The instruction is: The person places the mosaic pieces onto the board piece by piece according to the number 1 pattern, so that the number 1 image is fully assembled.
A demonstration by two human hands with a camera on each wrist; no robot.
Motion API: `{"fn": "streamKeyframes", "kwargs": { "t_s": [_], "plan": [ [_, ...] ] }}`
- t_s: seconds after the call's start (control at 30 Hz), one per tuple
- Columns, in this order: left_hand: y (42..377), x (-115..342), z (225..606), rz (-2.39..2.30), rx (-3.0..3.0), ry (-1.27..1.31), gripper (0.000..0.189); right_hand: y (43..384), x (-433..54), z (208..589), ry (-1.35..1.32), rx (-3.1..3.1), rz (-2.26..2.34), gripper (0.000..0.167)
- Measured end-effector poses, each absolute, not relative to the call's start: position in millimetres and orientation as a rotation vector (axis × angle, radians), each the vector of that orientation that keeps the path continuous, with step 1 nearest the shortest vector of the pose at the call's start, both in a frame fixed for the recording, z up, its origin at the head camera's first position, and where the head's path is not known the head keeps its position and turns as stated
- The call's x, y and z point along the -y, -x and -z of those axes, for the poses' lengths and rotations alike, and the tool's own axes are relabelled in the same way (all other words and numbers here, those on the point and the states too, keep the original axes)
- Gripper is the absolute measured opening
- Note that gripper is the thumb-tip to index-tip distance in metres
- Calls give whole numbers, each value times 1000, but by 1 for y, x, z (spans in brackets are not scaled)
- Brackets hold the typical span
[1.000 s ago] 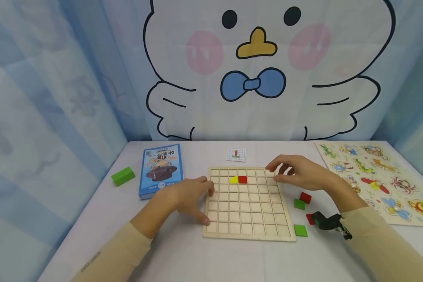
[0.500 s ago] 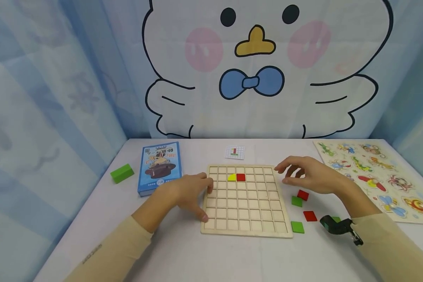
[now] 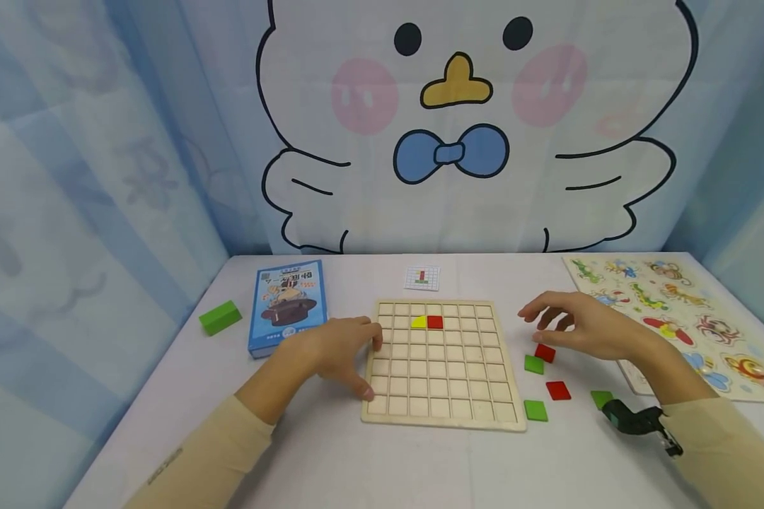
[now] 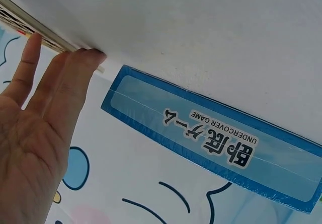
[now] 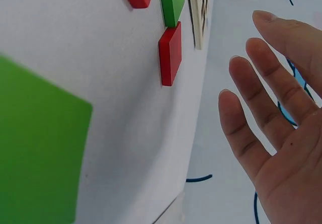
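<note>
My left hand point(image 3: 342, 353) rests at the left edge of a wooden grid board point(image 3: 446, 417), thumb near the lower corner and fingertips at the side. In the left wrist view its fingers point(image 4: 75, 83) reach to the board's edge. On the board a yellow piece point(image 3: 419, 322) sits beside a red square tile point(image 3: 435, 322). My right hand point(image 3: 579, 325) hovers right of the board with nothing in its fingers, just over a red tile point(image 3: 545, 353) that meets a green tile point(image 3: 534, 365). Another red tile point(image 3: 558, 391) and two green tiles point(image 3: 536, 411) lie nearer.
A blue game box point(image 3: 288, 307) lies left of the board, with a green block point(image 3: 220, 318) beyond it. Behind the board is a small pattern card point(image 3: 422, 278). An animal puzzle board point(image 3: 681, 311) lies at the right, partly under my right forearm in view. A cartoon curtain stands behind.
My right hand has moved right, from the board's upper right corner to above the loose tiles. More of the green and red tiles show now. The left hand stays at the board's edge.
</note>
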State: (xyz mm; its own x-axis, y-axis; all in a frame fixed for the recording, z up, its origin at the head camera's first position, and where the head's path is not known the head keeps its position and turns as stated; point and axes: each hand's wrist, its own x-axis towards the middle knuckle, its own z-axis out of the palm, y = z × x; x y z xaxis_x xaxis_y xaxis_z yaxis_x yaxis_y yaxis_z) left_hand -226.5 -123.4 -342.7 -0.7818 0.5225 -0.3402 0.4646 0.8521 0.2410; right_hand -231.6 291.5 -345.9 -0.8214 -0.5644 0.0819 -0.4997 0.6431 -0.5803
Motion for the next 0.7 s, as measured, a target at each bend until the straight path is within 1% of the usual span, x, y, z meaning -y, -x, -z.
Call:
{"fn": "streamKeyframes", "kwargs": {
  "t_s": [0.27, 0.47, 0.7],
  "plan": [
    [229, 119, 344, -206, -2632, -736, 64, 229, -309, 345, 844, -2736, 914, 33],
    [230, 118, 343, -190, -2621, -686, 64, 226, -313, 349, 801, -2714, 934, 36],
    [229, 121, 341, -184, -2621, -697, 64, 224, -318, 355, 751, -2681, 913, 38]
  ]
}}
